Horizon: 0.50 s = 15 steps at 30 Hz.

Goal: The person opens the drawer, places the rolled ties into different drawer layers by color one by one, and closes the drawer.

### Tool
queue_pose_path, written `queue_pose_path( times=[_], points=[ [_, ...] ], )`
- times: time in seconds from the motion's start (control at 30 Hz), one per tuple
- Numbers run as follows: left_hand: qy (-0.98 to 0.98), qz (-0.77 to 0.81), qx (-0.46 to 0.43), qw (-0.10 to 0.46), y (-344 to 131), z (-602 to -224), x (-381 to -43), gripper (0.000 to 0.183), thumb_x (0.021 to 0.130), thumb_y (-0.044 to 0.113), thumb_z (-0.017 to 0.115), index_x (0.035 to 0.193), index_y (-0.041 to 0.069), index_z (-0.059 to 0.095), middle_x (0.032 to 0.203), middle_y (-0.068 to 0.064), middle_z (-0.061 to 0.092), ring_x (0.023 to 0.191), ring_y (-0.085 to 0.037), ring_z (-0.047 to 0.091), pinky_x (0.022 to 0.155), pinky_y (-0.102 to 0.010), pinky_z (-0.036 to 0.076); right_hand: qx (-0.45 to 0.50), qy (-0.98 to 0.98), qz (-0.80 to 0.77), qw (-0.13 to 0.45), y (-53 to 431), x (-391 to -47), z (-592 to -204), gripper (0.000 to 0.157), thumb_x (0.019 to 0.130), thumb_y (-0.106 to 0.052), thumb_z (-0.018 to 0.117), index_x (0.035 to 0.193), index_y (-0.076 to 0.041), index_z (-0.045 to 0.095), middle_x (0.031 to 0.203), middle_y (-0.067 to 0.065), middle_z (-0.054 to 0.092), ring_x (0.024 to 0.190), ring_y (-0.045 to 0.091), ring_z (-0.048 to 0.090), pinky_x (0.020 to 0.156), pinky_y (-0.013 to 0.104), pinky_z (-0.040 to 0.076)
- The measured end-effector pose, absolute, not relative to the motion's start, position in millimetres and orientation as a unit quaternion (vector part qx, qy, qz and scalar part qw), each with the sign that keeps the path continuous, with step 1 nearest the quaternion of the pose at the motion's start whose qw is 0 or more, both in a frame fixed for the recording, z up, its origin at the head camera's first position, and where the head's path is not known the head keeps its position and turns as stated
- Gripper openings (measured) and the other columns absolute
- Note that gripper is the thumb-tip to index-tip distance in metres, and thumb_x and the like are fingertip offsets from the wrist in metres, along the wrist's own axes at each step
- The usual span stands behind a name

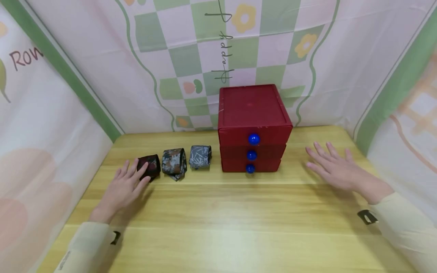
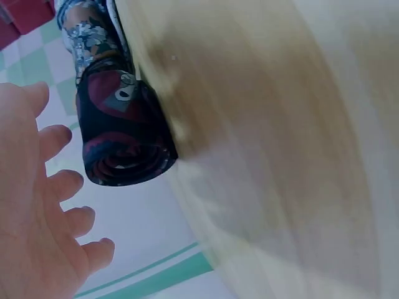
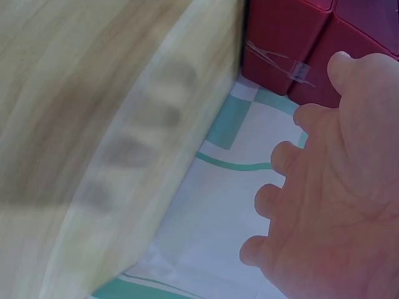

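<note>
My left hand (image 1: 121,189) hovers at the left with fingers spread, overlapping a dark rolled necktie (image 1: 154,165) in the head view. In the left wrist view, a gap shows between the fingertips and that black and dark red roll (image 2: 121,134). Beside it lie a floral rolled necktie (image 1: 174,162) and a grey patterned rolled necktie (image 1: 200,156), in a row. Over the right side of the table, my right hand (image 1: 336,168) is spread and holds nothing. Nearest to it stands a dark red drawer box (image 1: 254,108), its three drawers pushed in.
Three round blue knobs (image 1: 254,139) stick out from the box's front. The wooden table (image 1: 218,220) ends at a patterned cloth (image 1: 191,60) behind, with more cloth at both sides. Clear tape (image 3: 299,71) clings to the box's side.
</note>
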State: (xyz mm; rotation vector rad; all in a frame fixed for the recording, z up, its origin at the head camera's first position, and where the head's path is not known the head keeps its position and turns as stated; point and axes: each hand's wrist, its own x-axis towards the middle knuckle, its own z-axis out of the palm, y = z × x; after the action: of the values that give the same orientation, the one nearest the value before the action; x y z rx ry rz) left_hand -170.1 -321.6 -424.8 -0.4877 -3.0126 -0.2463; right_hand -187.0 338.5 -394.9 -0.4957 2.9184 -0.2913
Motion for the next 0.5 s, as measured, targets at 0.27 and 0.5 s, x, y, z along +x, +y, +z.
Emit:
queue_pose_path(
  times=[0.27,0.5],
  points=[
    [-0.980,-0.079,-0.175,0.055,-305,-411,-176,0.063,0.109,0.052,0.034,0.161,0.016,0.029,0.165,-0.023,0.017,0.152,-0.045,0.005,0.118,-0.065,0.012,-0.167,0.971,-0.157,0.075,333,-195,-379,0.065,0.110,-0.050,0.030,0.165,-0.022,0.009,0.168,0.015,-0.002,0.148,0.053,-0.007,0.100,0.081,-0.015],
    [-0.968,-0.125,-0.203,0.073,-275,-389,-184,0.062,0.108,0.049,0.041,0.158,0.014,0.036,0.165,-0.018,0.021,0.152,-0.042,0.013,0.118,-0.062,0.018,-0.196,0.943,-0.263,0.050,324,-200,-351,0.060,0.112,-0.037,0.034,0.164,-0.015,0.014,0.168,0.017,0.008,0.149,0.051,0.008,0.116,0.067,0.010]
  ],
)
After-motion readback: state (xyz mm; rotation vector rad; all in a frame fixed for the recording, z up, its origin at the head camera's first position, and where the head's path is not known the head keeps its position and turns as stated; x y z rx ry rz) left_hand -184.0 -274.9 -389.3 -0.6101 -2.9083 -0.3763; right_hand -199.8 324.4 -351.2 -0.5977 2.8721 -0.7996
